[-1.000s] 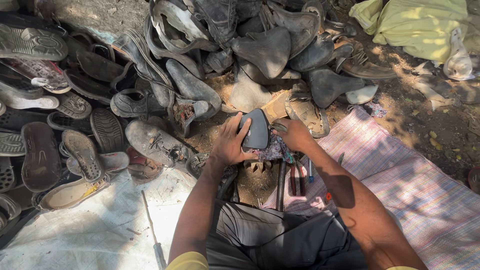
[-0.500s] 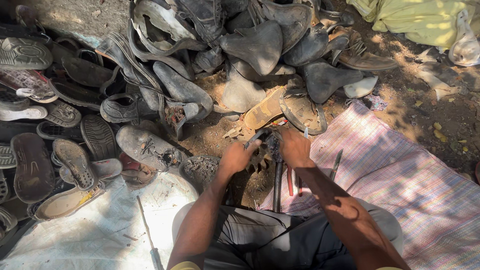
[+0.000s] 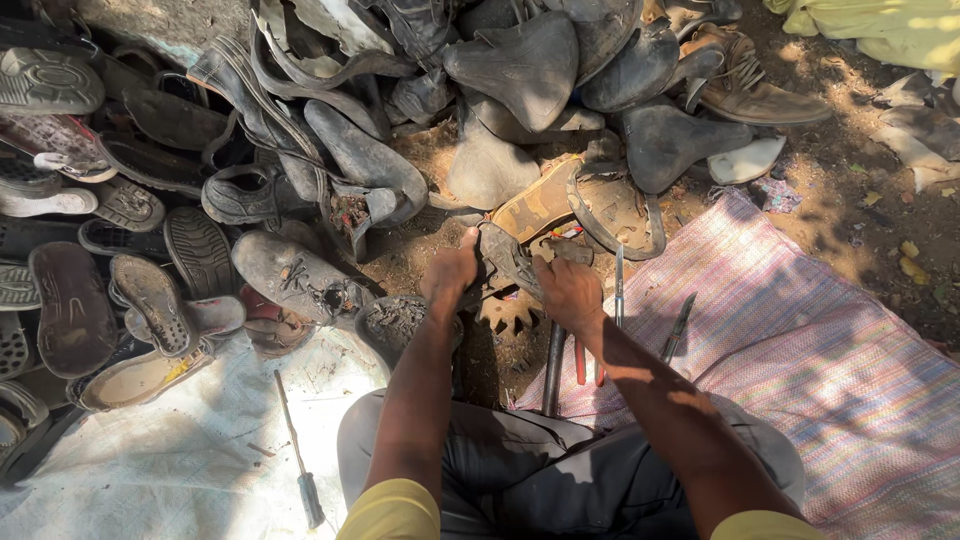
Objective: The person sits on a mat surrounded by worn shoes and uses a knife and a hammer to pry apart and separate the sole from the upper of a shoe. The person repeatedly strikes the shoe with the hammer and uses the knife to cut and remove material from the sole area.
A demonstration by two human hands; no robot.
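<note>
In front of the heap of worn dark shoes (image 3: 300, 180), the left hand (image 3: 450, 272) and right hand (image 3: 566, 290) curl closed around a dark curved rubber sole piece (image 3: 505, 258), above the striped woven mat (image 3: 800, 340).

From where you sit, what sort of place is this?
Probably an open-air cobbler's or shoe-salvage spot on bare ground. A heap of worn shoes and soles surrounds the person, hand tools such as pliers lie on a woven mat, and both hands, left hand and right hand, grip a dark sole.
</note>
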